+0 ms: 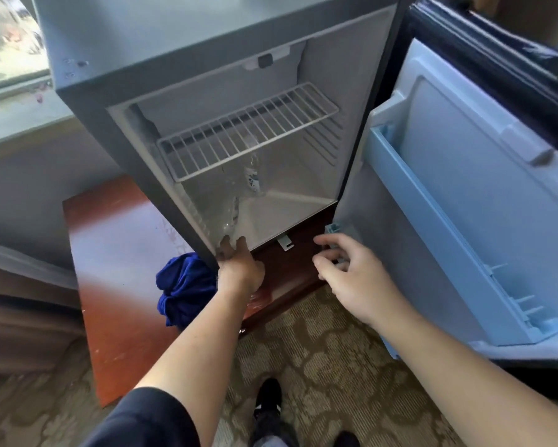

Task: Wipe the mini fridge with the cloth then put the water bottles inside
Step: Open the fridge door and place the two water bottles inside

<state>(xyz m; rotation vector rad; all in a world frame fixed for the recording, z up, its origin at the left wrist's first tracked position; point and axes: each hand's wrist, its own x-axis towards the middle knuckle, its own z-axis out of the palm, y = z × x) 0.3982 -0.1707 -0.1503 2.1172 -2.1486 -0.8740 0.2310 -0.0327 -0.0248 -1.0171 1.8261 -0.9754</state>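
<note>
Left hand (239,269) on water bottle (231,217) in mini fridge (87,101)

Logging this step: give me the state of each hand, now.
Left hand: closed around a clear water bottle at the mini fridge floor's front edge.
Right hand: open, empty, fingers loosely curled.

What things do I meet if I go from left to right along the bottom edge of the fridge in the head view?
Blue cloth → left hand holding a clear water bottle → white clip → right hand → open fridge door.
</note>
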